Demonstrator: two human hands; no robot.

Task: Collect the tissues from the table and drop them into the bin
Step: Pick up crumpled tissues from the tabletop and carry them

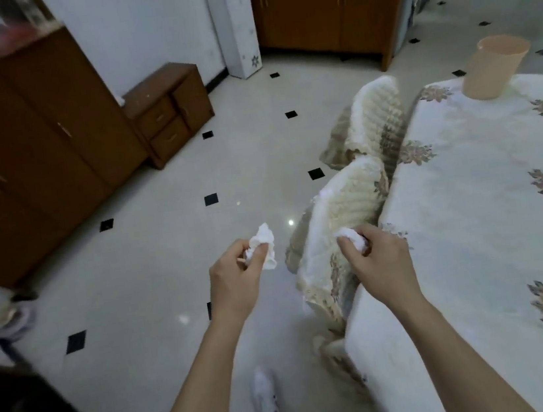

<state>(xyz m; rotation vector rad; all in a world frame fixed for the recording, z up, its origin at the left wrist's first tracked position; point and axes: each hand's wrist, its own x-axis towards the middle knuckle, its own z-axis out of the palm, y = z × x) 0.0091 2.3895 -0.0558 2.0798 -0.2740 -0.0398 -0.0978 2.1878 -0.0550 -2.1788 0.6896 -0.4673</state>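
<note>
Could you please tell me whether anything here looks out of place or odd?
The round peach plastic bin stands on the far corner of the white flower-patterned table, not on the pale tiled floor, which is an odd spot for a bin. Nothing looks spilled or damaged.

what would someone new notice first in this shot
Both hands stand out at centre: the left hand grips a crumpled tissue, and the right hand grips a second tissue by the table's near edge. At top right, a peach bin stands on the far corner of the flowered table.
</note>
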